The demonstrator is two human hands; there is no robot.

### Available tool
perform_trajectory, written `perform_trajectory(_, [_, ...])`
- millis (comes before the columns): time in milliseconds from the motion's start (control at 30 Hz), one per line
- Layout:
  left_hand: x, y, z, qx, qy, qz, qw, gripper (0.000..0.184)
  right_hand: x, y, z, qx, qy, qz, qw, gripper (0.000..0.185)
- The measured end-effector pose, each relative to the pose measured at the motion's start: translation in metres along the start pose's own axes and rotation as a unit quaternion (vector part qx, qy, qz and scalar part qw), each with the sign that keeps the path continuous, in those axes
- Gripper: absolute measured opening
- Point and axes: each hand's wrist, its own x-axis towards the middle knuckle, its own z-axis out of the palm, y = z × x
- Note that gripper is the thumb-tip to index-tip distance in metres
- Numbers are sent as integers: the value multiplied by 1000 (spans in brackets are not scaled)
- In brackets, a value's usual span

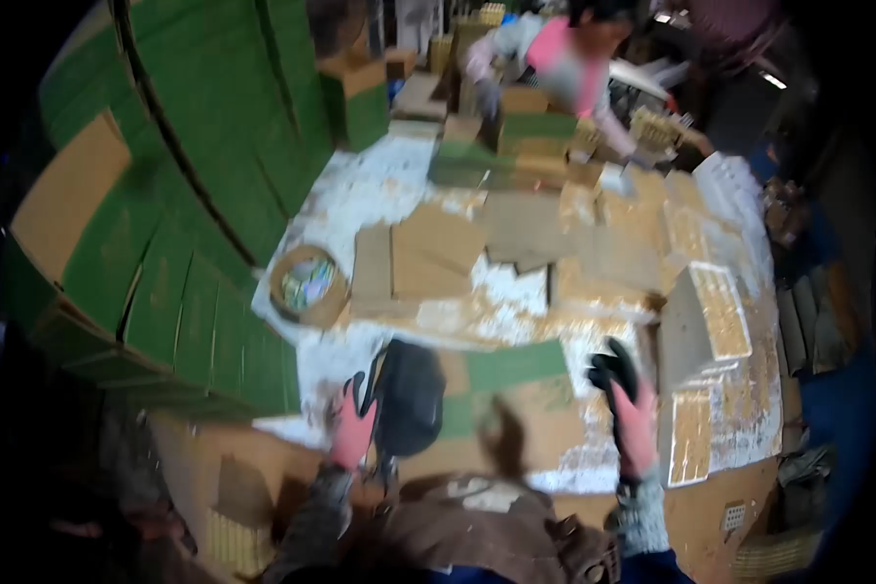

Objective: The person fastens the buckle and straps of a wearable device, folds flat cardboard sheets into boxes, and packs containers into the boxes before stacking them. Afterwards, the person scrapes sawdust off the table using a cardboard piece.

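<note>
My left hand (353,423), in a pink glove with dark fingertips, is at the left edge of a black rounded object (411,399); its fingers look apart, and whether they touch the object is unclear. My right hand (631,414), gloved alike, is held over the right part of the table with its fingers spread and nothing in them. Between the hands lies a flat green and brown cardboard piece (521,375). A blurred brown shape (504,433) shows over its lower part.
Green cartons (195,146) stand stacked at the left. A tape roll (309,285) with small items inside is near them. Brown cardboard sheets (438,250) cover the middle. White-edged stacks (718,311) stand at the right. Another person (565,73) works across the table (360,185).
</note>
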Motion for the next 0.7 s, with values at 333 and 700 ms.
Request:
perform_trajectory(333, [-4,-78,47,-67,-114,-145,981,69,30,270,123,-38,-347,217,912,44])
perform_trajectory(700, [29,-25,-3,-292,-157,-70,941,67,36,246,144,188,-255,364,876,40])
